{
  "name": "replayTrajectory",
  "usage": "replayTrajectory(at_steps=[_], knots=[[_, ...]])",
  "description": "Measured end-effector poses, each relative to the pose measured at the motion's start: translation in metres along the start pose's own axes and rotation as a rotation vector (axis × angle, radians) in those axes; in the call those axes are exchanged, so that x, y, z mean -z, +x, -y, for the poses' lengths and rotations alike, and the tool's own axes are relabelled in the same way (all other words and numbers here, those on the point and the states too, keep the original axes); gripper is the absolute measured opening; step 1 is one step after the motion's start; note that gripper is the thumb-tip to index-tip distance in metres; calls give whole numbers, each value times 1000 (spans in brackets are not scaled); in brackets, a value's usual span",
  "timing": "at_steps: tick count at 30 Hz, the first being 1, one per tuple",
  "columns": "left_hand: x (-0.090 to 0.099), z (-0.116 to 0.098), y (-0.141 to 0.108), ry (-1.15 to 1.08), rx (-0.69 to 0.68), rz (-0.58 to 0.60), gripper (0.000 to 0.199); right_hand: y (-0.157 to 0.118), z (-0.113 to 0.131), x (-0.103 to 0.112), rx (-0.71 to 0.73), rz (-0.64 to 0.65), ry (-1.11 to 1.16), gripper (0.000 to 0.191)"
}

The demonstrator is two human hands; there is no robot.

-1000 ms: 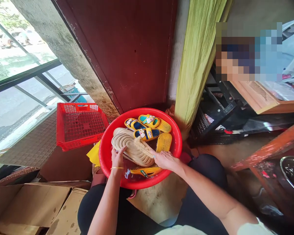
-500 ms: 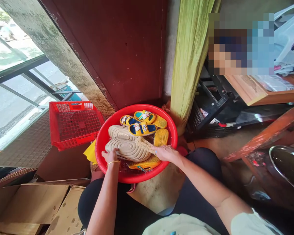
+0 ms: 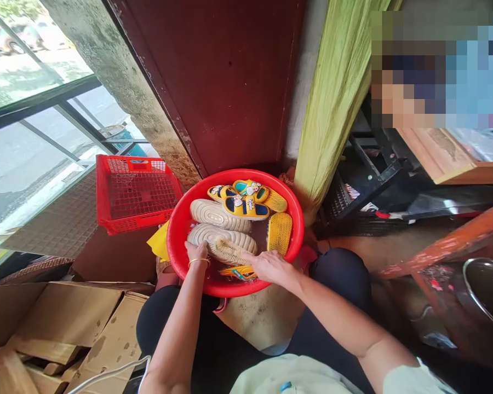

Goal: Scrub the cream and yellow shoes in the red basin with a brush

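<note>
A red basin point(image 3: 173, 238) holds several slippers in water. Two beige slippers lie sole up; my left hand point(image 3: 197, 253) grips the left end of the nearer beige slipper point(image 3: 199, 234). My right hand point(image 3: 273, 268) is closed around the handle of a tan scrub brush point(image 3: 227, 247), whose bristle end rests on that sole. Just beyond is the farther beige slipper point(image 3: 217, 214). A yellow and navy slide sandal point(image 3: 246, 208) lies upright at the back, and a yellow sole point(image 3: 280, 232) shows at the right. Another yellow sandal point(image 3: 238, 272) is partly hidden below the brush.
A red plastic crate point(image 3: 137, 189) stands left of the basin, above cardboard boxes point(image 3: 66, 317). Behind rises a dark red panel point(image 3: 213, 82), with a yellow-green curtain point(image 3: 328, 109) beside it. To the right are a wooden tabletop point(image 3: 443, 158) and a metal pot point(image 3: 488, 295).
My right hand has moved the brush from the right side of the nearer sole onto its middle, closer to me. The camera view has shifted slightly.
</note>
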State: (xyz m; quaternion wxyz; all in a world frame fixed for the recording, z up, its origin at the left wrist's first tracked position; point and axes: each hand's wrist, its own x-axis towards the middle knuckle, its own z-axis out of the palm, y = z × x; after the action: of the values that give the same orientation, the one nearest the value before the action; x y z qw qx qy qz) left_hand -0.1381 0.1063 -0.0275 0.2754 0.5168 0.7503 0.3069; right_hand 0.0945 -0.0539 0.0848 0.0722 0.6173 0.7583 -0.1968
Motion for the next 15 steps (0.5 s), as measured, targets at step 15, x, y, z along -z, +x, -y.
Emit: replayTrajectory(at_steps=[15], knots=[[-1,-24,18,371,-45,116,60,4,-42,2,-130,18,123,62]])
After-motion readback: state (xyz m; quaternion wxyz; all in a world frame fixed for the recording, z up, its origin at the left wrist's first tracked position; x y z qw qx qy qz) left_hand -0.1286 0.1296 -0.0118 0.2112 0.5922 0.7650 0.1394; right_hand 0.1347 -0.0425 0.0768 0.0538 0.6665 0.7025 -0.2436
